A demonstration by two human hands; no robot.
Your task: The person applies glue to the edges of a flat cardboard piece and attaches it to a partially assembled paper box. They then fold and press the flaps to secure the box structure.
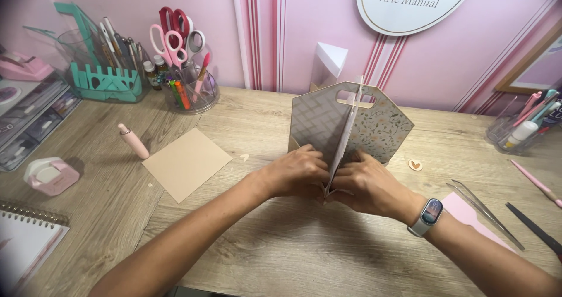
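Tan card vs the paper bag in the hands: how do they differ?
The tan card is plain; the bag has patterned panels. The card lies flat on the desk, untouched; the bag stands upright, pressed at its base by the left hand and right hand. Both look like craft paper.

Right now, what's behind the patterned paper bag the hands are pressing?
Behind the paper bag, a white prism-shaped box stands by the pink wall; its lower part is hidden by the bag. The left hand and right hand cover the bag's base.
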